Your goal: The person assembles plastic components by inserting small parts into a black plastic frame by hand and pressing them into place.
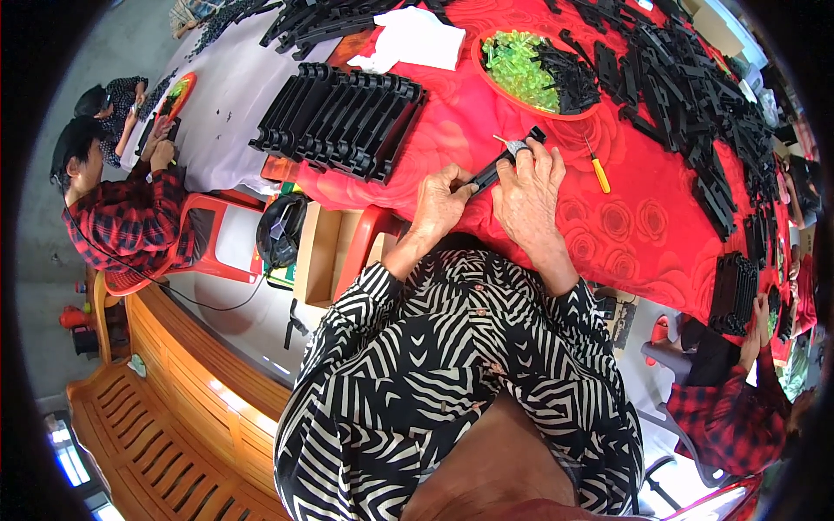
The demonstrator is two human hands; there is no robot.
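Note:
A long, narrow black plastic part (487,180) lies slantwise between my hands, just above the red cloth. My left hand (441,204) pinches its near-left end between thumb and fingers. My right hand (532,198) is closed over the far-right end, the fingers bent on top. Something grey (516,148) is at the right fingertips, with a thin tan tip sticking out to the left; its kind is not clear. Right of that hand lies a screwdriver with a yellow handle (601,175). Stacked black plastic parts (343,122) stand in a row to the left.
Beyond my hands, an orange-rimmed tray (483,80) holds yellow-green pieces and small black parts. Loose black parts (673,82) heap up at the right of the red tablecloth (638,221). A white cloth (421,39) lies at the back. Co-workers sit left and right; a wooden bench (187,408) is at lower left.

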